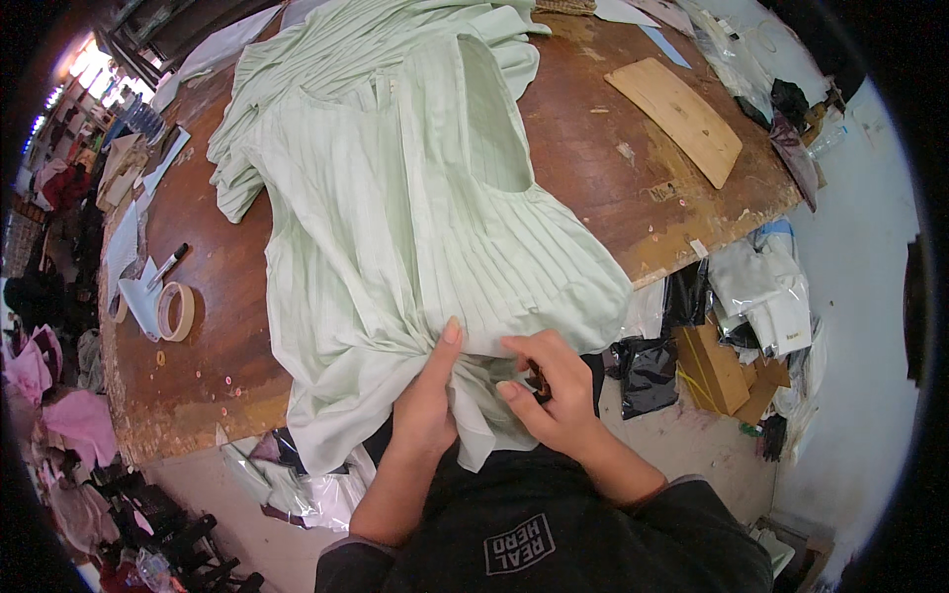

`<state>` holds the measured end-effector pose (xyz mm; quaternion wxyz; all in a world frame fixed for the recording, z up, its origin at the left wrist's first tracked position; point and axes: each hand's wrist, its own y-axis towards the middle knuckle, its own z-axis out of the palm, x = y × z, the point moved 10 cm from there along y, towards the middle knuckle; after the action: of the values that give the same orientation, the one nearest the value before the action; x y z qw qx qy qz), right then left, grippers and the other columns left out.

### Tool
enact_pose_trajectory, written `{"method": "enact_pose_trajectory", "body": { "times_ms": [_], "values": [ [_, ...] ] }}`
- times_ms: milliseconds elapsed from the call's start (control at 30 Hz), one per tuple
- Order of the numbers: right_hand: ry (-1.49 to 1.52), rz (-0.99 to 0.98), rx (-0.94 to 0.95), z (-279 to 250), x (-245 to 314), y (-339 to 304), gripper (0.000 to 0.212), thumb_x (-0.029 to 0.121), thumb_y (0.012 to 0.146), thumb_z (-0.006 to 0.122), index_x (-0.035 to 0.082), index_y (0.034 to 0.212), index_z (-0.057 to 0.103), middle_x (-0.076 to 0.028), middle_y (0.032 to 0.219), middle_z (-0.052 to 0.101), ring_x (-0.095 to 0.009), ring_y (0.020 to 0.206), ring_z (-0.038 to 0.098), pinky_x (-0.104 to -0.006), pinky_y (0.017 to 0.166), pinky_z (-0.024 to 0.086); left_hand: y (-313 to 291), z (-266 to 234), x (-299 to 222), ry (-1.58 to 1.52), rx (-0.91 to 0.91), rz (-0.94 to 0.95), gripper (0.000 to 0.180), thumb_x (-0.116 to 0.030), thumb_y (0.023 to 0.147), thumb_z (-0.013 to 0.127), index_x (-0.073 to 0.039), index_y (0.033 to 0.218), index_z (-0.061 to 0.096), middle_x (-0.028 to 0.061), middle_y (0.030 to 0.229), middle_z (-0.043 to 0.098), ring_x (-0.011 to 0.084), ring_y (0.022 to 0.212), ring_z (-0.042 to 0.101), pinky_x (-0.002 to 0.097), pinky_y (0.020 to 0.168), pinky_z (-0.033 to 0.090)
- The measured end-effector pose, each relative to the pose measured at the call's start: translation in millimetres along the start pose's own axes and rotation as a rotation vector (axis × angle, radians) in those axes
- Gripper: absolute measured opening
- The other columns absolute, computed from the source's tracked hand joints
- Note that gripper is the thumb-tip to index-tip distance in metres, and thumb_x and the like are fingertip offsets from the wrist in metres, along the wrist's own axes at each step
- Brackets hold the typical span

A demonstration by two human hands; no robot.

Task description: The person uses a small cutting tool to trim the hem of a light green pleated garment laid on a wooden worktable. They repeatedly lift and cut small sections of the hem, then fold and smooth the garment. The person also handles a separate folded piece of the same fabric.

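Observation:
A pale green pleated sleeveless garment [346,198] lies over the table's near edge, its lower part bunched and hanging toward me. My left hand [427,400] is closed on the gathered cloth, thumb on top. To its right, my right hand [559,395] curls around a small dark tool [540,381], mostly hidden by the fingers, so its kind cannot be made out. The right fingertips are right at the cloth. Behind this garment, more pale green pleated cloth [297,84] is heaped on the table.
The worn brown wooden table [583,148] carries a tape roll [177,312], a black marker [168,267] and paper at left, and a tan board [682,119] at right. Below its right edge are plastic-wrapped packages [761,287] and a cardboard box [712,366]. A white wall [850,296] stands at right.

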<state>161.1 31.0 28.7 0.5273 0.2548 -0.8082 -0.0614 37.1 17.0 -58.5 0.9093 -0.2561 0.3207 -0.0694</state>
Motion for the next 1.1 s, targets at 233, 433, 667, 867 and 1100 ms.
{"method": "enact_pose_trajectory", "body": {
  "times_ms": [233,433,667,867,1100],
  "values": [
    [0.033,0.132,0.101,-2,-13,8,0.040,0.017,0.086,0.071,-0.001,0.120,0.058,-0.016,0.089,0.060,-0.032,0.077,0.060,-0.0368,0.071,0.049,0,-2,-6,-0.026,-0.012,0.086,0.046,-0.014,0.094,0.065,0.000,0.134,0.048,0.0104,0.126,0.059,0.0195,0.113,0.057,0.0339,0.097,0.047],
    [-0.123,-0.067,0.045,-1,2,32,0.030,0.011,0.081,0.073,0.001,0.108,0.063,-0.014,0.092,0.066,-0.031,0.077,0.061,-0.0368,0.067,0.049,2,-5,0,-0.037,-0.007,0.077,0.042,-0.014,0.094,0.065,0.000,0.131,0.052,0.0093,0.124,0.060,0.0182,0.111,0.058,0.0332,0.096,0.047],
    [-0.160,-0.202,-0.028,3,8,38,0.025,0.010,0.077,0.075,0.002,0.098,0.066,-0.011,0.088,0.067,-0.028,0.073,0.062,-0.0354,0.064,0.049,1,2,3,-0.096,0.034,0.009,0.036,-0.015,0.097,0.060,0.000,0.129,0.055,0.0082,0.123,0.060,0.0162,0.109,0.058,0.0313,0.094,0.048],
    [-0.244,-0.280,-0.077,3,16,38,0.025,0.009,0.074,0.077,0.002,0.096,0.067,-0.010,0.086,0.067,-0.026,0.068,0.061,-0.0346,0.059,0.048,0,1,3,-0.057,-0.049,-0.015,0.036,-0.014,0.098,0.059,0.000,0.131,0.052,0.0092,0.123,0.060,0.0179,0.109,0.059,0.0326,0.094,0.048],
    [-0.294,-0.310,-0.083,4,20,40,0.025,0.009,0.071,0.077,0.002,0.093,0.069,-0.008,0.084,0.067,-0.024,0.066,0.061,-0.0333,0.056,0.046,1,4,6,-0.072,0.024,-0.025,0.035,-0.017,0.099,0.059,0.000,0.129,0.055,0.0076,0.124,0.060,0.0152,0.110,0.057,0.0299,0.095,0.047]
  ]
}}
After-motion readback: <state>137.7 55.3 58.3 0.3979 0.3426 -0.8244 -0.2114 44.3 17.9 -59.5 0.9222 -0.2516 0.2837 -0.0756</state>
